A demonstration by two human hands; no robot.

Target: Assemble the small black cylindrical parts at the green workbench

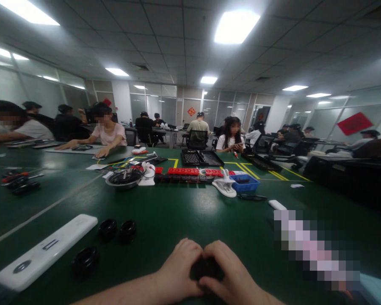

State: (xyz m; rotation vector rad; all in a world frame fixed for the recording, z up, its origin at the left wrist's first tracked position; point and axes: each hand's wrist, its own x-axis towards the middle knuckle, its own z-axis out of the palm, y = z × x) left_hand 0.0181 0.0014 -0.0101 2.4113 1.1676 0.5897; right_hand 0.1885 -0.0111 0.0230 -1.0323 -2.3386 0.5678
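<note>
My left hand (184,264) and my right hand (227,271) meet at the near edge of the green table, fingertips close together. Both curve around a dark, rounded object (206,267), mostly hidden by my fingers; it looks like the black rings nearby. To the left of my hands lie three glossy black ring-shaped rolls: one (108,229) beside another (128,231), and a third (85,262) nearer to me. A long white device (47,252) with a small display and a round dark button rests slantwise further left.
Across the table stand red power strips (190,171), a bowl of black cables (123,177), white clip lamps (225,186) and a blue bin (246,183). Tools (20,182) lie far left. A blurred-out patch (314,250) covers something at right. Several people sit beyond.
</note>
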